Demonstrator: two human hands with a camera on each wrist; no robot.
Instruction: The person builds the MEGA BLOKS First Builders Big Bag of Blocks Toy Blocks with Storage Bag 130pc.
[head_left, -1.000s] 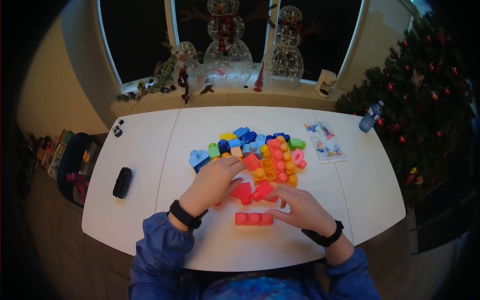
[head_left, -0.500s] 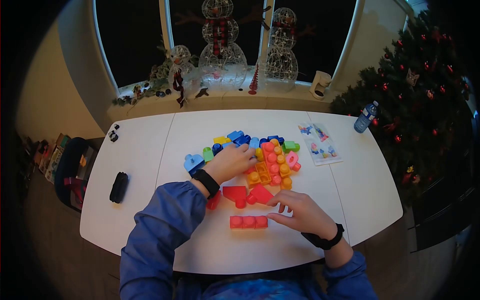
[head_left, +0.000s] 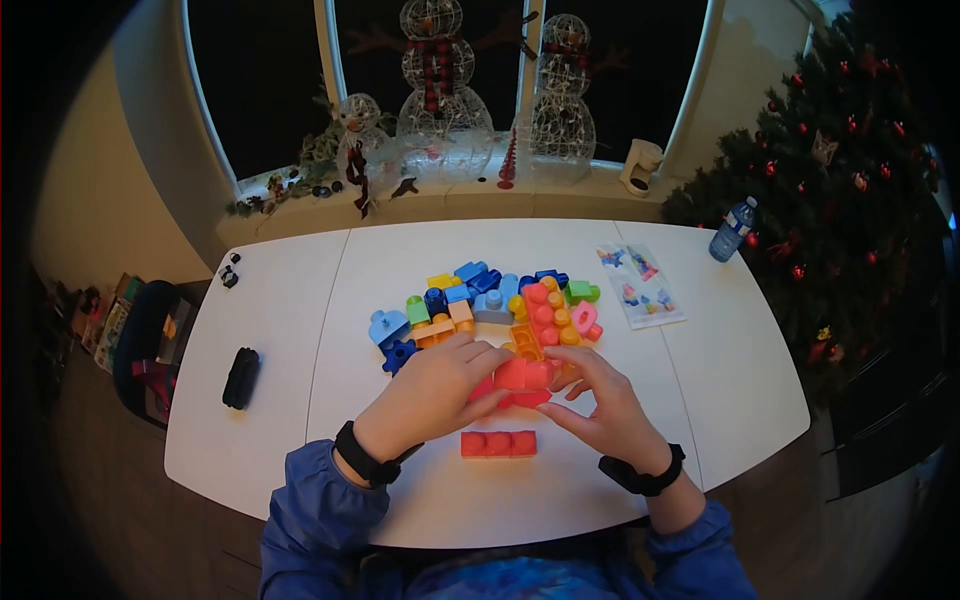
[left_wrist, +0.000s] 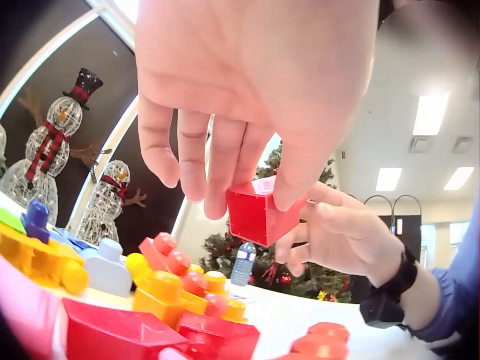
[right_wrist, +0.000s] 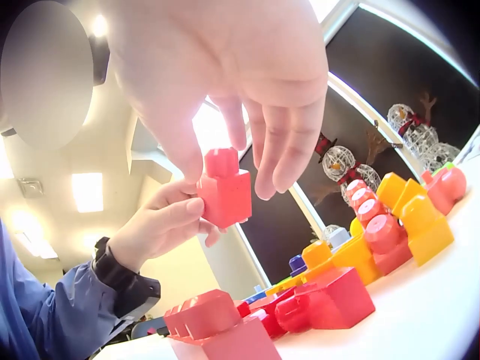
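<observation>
My left hand (head_left: 435,390) pinches a red one-stud block (right_wrist: 226,196) between thumb and fingertips above the table. In the left wrist view, the hollow underside of that red block (left_wrist: 251,216) faces the camera. Right at its stud end is my right hand (head_left: 605,400), with thumb and fingers loosely bent and spread apart around it. Under the hands lie more red blocks (right_wrist: 330,300), partly hidden in the head view. Nearest the person, a red three-stud block (head_left: 498,444) lies on the white table (head_left: 420,510).
Beyond the hands spreads a pile of blue, green, yellow and orange blocks (head_left: 492,305), with a tall pink-red studded piece (head_left: 543,315). A printed picture sheet (head_left: 642,287) and a water bottle (head_left: 733,230) are at the right; a black case (head_left: 240,378) lies left.
My left hand reached forward into the pile, then came back toward the person with a red block. My right hand has moved slightly forward to meet it.
</observation>
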